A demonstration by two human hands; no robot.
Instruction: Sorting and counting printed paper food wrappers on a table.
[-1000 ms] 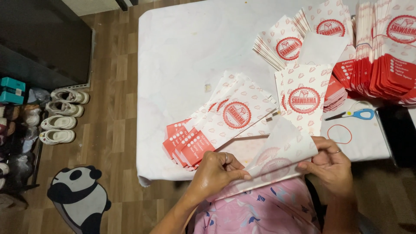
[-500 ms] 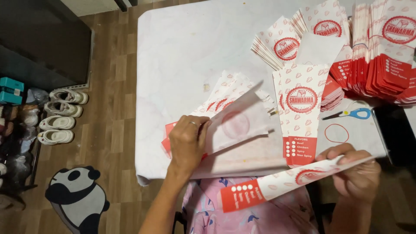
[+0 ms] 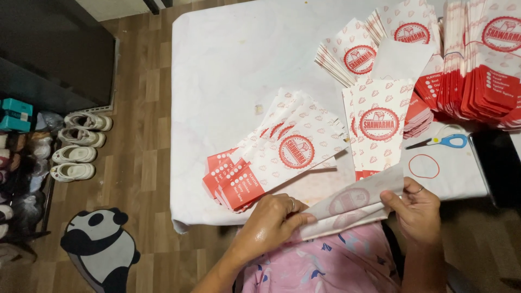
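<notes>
The left hand's [image 3: 271, 220] fingers are pressed together along the lower edge of a white paper sleeve [image 3: 353, 203], thumb on top, pinching its near end. The right hand [image 3: 415, 209] pinches the far end at three o'clock, fingertips curled over the edge, a ring showing on one finger. The sleeve lies between them, blank side up, tilted up toward two o'clock, over the near table [image 3: 228, 81] edge.

Half a second ago the left hand lay flat on the fanned pile [image 3: 277, 157] and the right held a printed piece low by the lap. Now both hands have come together on one sleeve, so the work seems to be a new cycle on a fresh piece.

At eleven o'clock lies that fan; at twelve an upright stack [image 3: 380, 127]; at two, blue-handled scissors [image 3: 442, 142] and a red rubber band [image 3: 424, 166].
</notes>
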